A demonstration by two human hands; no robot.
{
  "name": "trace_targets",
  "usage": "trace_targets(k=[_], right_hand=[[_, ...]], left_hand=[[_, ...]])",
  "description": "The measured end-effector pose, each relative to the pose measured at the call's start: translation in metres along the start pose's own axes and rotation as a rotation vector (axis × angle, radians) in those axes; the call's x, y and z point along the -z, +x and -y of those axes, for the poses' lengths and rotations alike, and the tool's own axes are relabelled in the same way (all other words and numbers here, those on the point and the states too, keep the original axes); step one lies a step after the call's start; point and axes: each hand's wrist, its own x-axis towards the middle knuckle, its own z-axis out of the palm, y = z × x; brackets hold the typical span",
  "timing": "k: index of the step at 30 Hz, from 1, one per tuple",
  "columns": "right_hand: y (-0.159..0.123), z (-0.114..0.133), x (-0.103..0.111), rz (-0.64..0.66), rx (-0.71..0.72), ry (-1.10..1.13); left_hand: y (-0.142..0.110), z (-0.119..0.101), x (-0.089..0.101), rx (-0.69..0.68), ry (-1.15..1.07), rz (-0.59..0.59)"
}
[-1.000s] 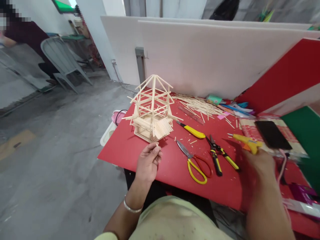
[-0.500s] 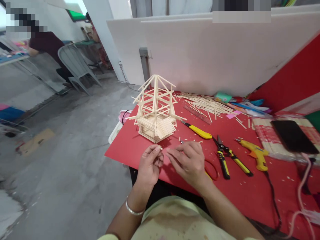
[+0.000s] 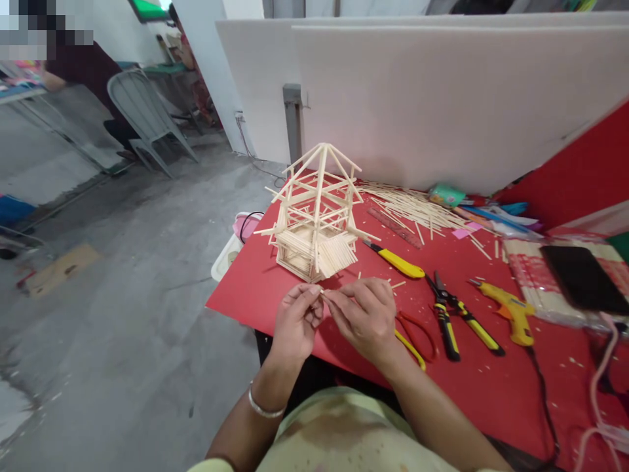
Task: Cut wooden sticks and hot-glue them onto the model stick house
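- Model (image 3: 319, 200) stands upright on the red tabletop (image 3: 246, 298), just beyond both hands.
- Done, as I read it: base, posts and the rafters meeting at the peak all stand joined.
- Front right of the lower tier: slatted panel (image 3: 338, 254) in place.
- Left, by my judgement: covering for the upper tier, whose rafters are bare with open gaps. Well past halfway on the frame; roofing looks early.
- Left hand (image 3: 296, 321): thumb and finger together, clamped on a stick bit (image 3: 322, 292). Bit apart from the model, not yet fitted.
- Right hand (image 3: 368, 318): fingertips meet the same bit; cannot tell whether this grip pinches it too.
- Glue gun (image 3: 514, 311) lies on its side, out of both hands.
- Stock: many loose sticks (image 3: 407, 206) behind, to the right.
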Motion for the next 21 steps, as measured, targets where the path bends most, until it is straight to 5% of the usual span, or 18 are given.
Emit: trace_targets(k=[21], right_hand=[[0.011,0.0,-0.021,-0.222,-0.104,0.044]], left_hand=[[0.005,0.002,-0.001,-0.051,-0.036,-0.037]])
